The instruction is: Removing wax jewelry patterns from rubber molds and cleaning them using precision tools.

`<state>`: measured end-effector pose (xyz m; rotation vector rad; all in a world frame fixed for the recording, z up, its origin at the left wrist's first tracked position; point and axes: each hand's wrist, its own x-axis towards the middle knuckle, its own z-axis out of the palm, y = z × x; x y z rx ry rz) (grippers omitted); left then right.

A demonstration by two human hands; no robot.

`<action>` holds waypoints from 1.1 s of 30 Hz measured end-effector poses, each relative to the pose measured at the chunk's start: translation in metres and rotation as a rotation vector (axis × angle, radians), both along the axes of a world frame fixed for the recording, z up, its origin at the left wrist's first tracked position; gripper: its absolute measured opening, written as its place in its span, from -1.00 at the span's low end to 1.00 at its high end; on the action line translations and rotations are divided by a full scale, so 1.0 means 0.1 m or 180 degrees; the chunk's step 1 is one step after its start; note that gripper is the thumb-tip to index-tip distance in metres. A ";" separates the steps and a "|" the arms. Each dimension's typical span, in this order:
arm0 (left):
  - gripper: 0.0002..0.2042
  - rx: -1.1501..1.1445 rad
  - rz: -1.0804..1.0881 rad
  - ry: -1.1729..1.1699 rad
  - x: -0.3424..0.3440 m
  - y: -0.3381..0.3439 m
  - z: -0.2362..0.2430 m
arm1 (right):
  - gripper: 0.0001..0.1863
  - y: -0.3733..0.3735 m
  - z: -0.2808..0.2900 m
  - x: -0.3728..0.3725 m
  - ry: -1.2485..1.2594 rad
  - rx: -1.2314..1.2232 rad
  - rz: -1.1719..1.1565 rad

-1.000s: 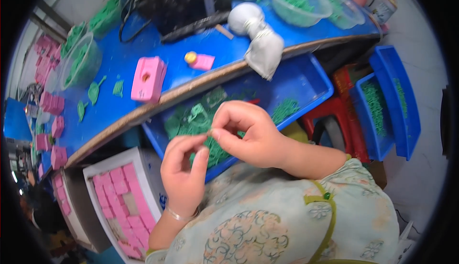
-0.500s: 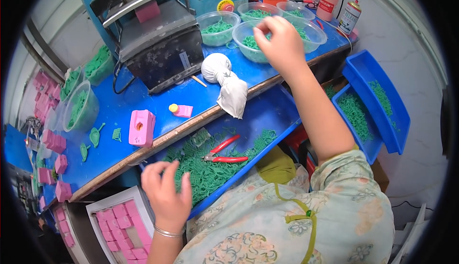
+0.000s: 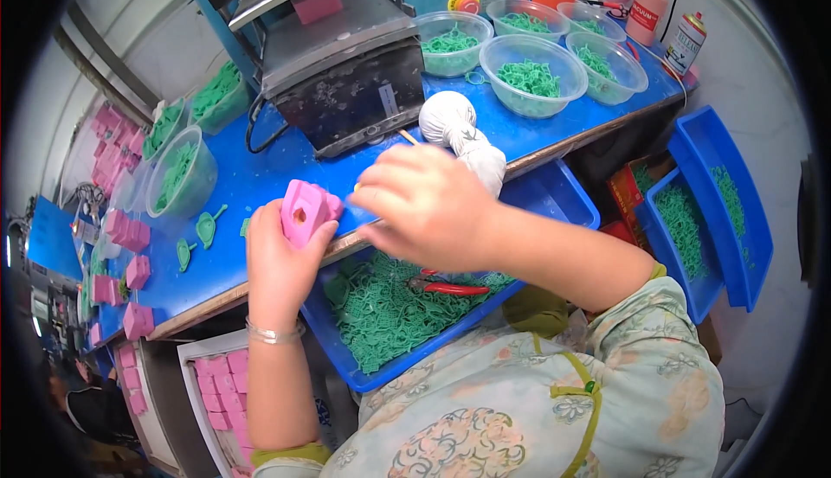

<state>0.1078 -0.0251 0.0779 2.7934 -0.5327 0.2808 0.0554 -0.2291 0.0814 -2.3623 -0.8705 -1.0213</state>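
Observation:
My left hand (image 3: 281, 262) grips a pink block (image 3: 303, 214) with a hole in its face, at the bench's front edge. Just to its right, my right hand (image 3: 424, 210) is curled and slightly blurred. A bit of yellow shows at its fingertips; whatever else it may hold is hidden. Behind it lies a white cloth bag (image 3: 450, 119). Below both hands, a blue bin (image 3: 359, 374) contains green trimmings (image 3: 389, 322) and red-handled cutters (image 3: 454, 289). Small green pieces (image 3: 206, 229) lie left of the block.
A black press (image 3: 338, 97) stands at the back of the blue bench (image 3: 199, 275), between bowls of green pieces (image 3: 528, 80). Pink blocks (image 3: 138, 320) line the left end. Blue trays (image 3: 746, 279) stand at the right, a spray can (image 3: 688, 41) at back right. A person (image 3: 95, 409) is at far left.
My hands were pinched together over the bin; then my right reached to the bowls. It has since come down beside my left, which has moved up and taken hold of the pink block.

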 end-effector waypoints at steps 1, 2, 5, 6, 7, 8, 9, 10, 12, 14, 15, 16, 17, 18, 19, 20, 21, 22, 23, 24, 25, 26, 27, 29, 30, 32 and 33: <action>-0.48 -0.1525 -0.0379 0.0604 -0.11 0.01 -0.01 | -0.62 0.11 -0.02 -0.04 -0.0040 0.0179 0.0085; -0.50 -0.3056 -0.0779 0.1237 -0.20 -0.03 -0.04 | -0.57 0.17 -0.05 -0.06 -0.0056 0.0353 0.0141; -0.62 -0.4770 -0.1051 0.1869 -0.44 -0.10 -0.05 | -0.56 0.23 -0.16 -0.27 -0.0063 0.0214 0.0252; -0.65 -0.5691 -0.1150 0.2192 -0.48 -0.08 -0.07 | -0.55 0.29 -0.22 -0.36 -0.0112 0.0104 0.0362; -0.71 -0.6079 -0.1023 0.2340 -0.47 -0.05 -0.11 | -0.52 0.37 -0.30 -0.45 -0.0153 0.0036 0.0526; -0.75 -0.6580 -0.1292 0.2650 -0.45 -0.01 -0.17 | -0.51 0.43 -0.35 -0.53 -0.0209 -0.0066 0.0648; -0.75 -0.6563 -0.1216 0.2731 -0.44 0.04 -0.21 | -0.50 0.39 -0.39 -0.53 -0.0268 -0.0044 0.0606; -0.74 -0.6556 -0.1124 0.2773 -0.46 0.09 -0.26 | -0.49 0.35 -0.35 -0.51 -0.0330 -0.0020 0.0598; -0.74 -0.6563 -0.1255 0.3077 -0.50 0.16 -0.37 | -0.47 0.13 -0.23 -0.31 -0.0422 0.0053 -0.0663; -0.73 -0.6589 -0.1349 0.3315 -0.58 0.22 -0.41 | -0.46 -0.14 -0.09 -0.12 -0.0174 -0.0256 -0.2160; -0.70 -0.6517 -0.1316 0.3433 -0.62 0.19 -0.41 | -0.51 -0.29 -0.10 -0.06 0.0115 -0.0229 -0.2444; -0.68 -0.6443 -0.1282 0.3540 -0.66 0.16 -0.41 | -0.56 -0.43 -0.14 -0.03 0.0403 -0.0200 -0.2718; -0.62 -0.6429 -0.1279 0.3520 -0.68 0.14 -0.43 | -0.59 -0.57 -0.17 -0.03 0.0658 -0.0012 -0.2598; -0.62 -0.6459 -0.1253 0.3452 -0.69 0.13 -0.43 | -0.63 -0.68 -0.21 -0.01 0.0917 0.0169 -0.2446; -0.61 -0.6369 -0.1223 0.3466 -0.69 0.11 -0.44 | -0.67 -0.76 -0.24 -0.04 0.0628 0.0529 -0.2017; -0.59 -0.6293 -0.1146 0.3455 -0.69 0.12 -0.46 | -0.67 -0.67 -0.23 -0.05 0.0650 0.0512 -0.1950; -0.56 -0.6325 -0.1202 0.3465 -0.68 0.14 -0.47 | -0.64 -0.53 -0.19 -0.12 0.0242 0.0985 -0.1294; -0.56 -0.6376 -0.1129 0.3444 -0.69 0.15 -0.49 | -0.62 -0.38 -0.17 -0.24 -0.0128 0.1448 -0.0653; -0.56 -0.6445 -0.1114 0.3568 -0.71 0.15 -0.49 | -0.60 -0.19 -0.14 -0.39 -0.0199 0.1325 -0.0247; -0.56 -0.6468 -0.1157 0.3760 -0.70 0.08 -0.46 | -0.59 -0.04 -0.13 -0.52 -0.0304 0.1205 0.0089; -0.55 -0.6166 -0.0770 0.3500 -0.75 -0.02 -0.37 | -0.58 0.11 -0.16 -0.60 0.0018 0.0650 0.0213; -0.54 -0.5680 0.0058 0.2754 -0.79 -0.17 -0.34 | -0.57 0.20 -0.18 -0.63 0.0321 0.0095 0.0354; -0.54 -0.5870 -0.0289 0.3315 -0.77 -0.13 -0.35 | -0.58 0.18 -0.24 -0.62 0.0423 0.0221 0.0260; -0.57 -0.6555 -0.1159 0.4028 -0.72 -0.08 -0.45 | -0.58 0.01 -0.36 -0.50 0.0418 0.0547 0.0076; -0.59 -0.6332 -0.0782 0.4048 -0.74 -0.04 -0.43 | -0.58 -0.09 -0.35 -0.42 0.0111 0.0619 -0.0214; -0.59 -0.6378 -0.1125 0.4184 -0.74 0.03 -0.49 | -0.63 -0.33 -0.32 -0.29 -0.0127 0.0777 -0.0856; -0.58 -0.6379 -0.1180 0.4257 -0.77 0.04 -0.51 | -0.64 -0.44 -0.32 -0.22 -0.0108 0.0551 -0.1144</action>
